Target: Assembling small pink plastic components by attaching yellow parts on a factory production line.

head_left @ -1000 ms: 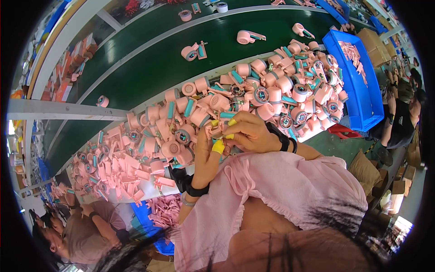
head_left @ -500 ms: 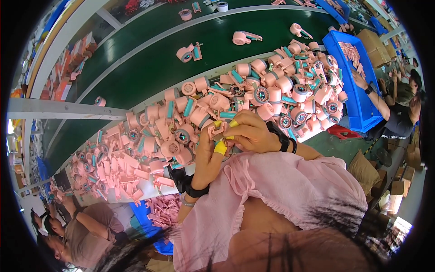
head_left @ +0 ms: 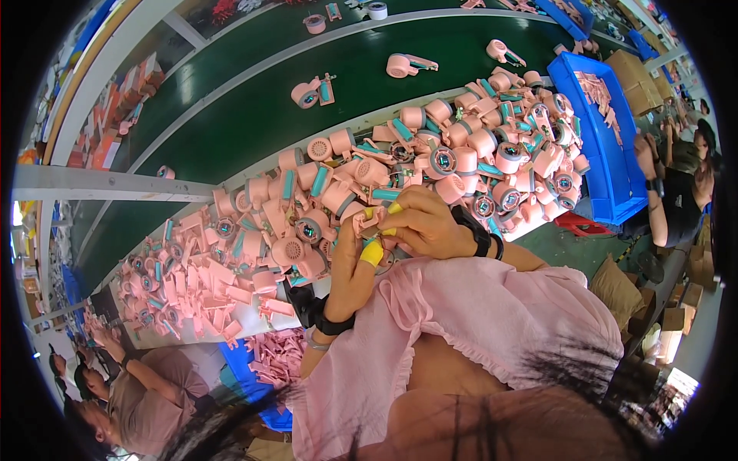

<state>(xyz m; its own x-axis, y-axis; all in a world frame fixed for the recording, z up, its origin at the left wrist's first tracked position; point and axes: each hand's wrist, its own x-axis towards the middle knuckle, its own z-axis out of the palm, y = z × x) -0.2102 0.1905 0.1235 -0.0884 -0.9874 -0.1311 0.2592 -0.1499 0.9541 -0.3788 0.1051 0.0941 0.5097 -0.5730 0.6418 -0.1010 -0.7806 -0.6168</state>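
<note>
My left hand [head_left: 352,265] and my right hand [head_left: 424,224] meet in front of my chest, both closed on a small pink plastic part [head_left: 369,223]. Yellow covers wrap some of the fingertips. The left hand steadies the part from the left, while the right hand's fingers pinch at its right side. Fingers hide most of the part, so its exact kind cannot be made out. Just beyond my hands lies a heap of pink fan heads [head_left: 370,171] with grey rims, teal cylinders and exposed circuit boards.
Loose pink handle shells [head_left: 201,284] cover the table's left. A blue bin [head_left: 626,180] with pink pieces stands right; another blue bin [head_left: 244,369] holds pink parts at lower left. Beyond the heap runs a green conveyor [head_left: 231,115] carrying fan parts. Co-workers sit on both sides.
Fan parts on the conveyor have shifted slightly left. At right, a co-worker's hand has left the blue bin; at left, another co-worker's hand has risen. My hands stay nearly still.
</note>
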